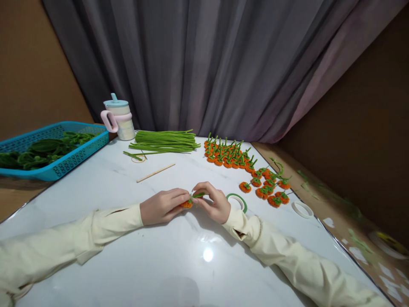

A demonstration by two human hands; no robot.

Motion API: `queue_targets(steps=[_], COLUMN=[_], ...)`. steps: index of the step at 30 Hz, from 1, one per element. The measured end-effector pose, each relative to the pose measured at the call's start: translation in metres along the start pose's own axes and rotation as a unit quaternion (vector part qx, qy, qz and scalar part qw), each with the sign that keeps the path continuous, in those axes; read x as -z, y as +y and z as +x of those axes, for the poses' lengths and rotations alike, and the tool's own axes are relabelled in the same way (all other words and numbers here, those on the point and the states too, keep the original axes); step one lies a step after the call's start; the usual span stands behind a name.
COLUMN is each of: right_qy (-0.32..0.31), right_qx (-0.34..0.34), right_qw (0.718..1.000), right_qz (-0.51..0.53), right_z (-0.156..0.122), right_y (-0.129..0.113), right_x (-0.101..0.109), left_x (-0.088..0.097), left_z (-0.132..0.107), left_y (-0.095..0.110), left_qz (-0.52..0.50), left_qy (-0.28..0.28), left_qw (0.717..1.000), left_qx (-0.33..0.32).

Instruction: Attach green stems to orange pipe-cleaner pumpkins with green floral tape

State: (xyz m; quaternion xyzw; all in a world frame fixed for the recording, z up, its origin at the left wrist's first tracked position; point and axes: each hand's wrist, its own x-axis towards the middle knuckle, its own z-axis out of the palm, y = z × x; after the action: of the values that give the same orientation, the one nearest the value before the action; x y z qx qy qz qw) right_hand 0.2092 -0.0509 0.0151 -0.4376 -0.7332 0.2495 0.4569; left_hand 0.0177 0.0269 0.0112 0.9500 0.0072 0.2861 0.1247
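Observation:
Low over the table's middle, my left hand has its fingers closed around a small fuzzy orange pipe-cleaner fruit with a green top. From the right, my right hand pinches at the fruit's green stem, its thumb and forefinger meeting close to the left fingertips. The fingers partly cover the fruit. Just beyond my right wrist lies a roll of green tape. A thin wooden stick rests on the table ahead of my left hand.
Green pipe cleaners lie bundled at the back. Rows of orange fruits with green stems stand to their right, several more nearer. A lidded cup and a blue basket of green leaves are left. A white roll sits near the right edge.

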Motion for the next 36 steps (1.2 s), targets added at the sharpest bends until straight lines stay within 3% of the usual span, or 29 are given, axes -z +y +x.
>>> queue_targets(steps=[8, 18, 24, 28, 32, 36], right_qy=[-0.021, -0.027, -0.055, -0.086, -0.115, -0.14], right_qx=[0.14, 0.121, 0.02, -0.101, -0.247, -0.323], right_qw=[0.982, 0.98, 0.992, 0.991, 0.938, 0.872], right_qz=[-0.121, -0.154, -0.109, 0.015, 0.213, 0.339], right_z=[0.0, 0.0, 0.003, 0.007, 0.012, 0.014], right_y=[0.002, 0.001, -0.008, -0.007, -0.002, -0.005], right_x=[0.003, 0.002, 0.007, 0.008, 0.009, 0.011], left_x=[0.0, 0.001, 0.004, 0.007, 0.01, 0.01], left_z=[0.0, -0.001, 0.002, 0.007, 0.01, 0.011], left_y=[0.0, 0.001, 0.006, 0.009, 0.008, 0.007], left_qz=[0.008, 0.051, -0.033, -0.127, -0.172, -0.194], left_qy=[0.004, -0.013, -0.016, -0.018, -0.017, -0.003], left_qw=[1.0, 0.999, 0.999, 0.988, 0.975, 0.968], left_qx=[-0.016, -0.006, 0.036, 0.091, 0.142, 0.161])
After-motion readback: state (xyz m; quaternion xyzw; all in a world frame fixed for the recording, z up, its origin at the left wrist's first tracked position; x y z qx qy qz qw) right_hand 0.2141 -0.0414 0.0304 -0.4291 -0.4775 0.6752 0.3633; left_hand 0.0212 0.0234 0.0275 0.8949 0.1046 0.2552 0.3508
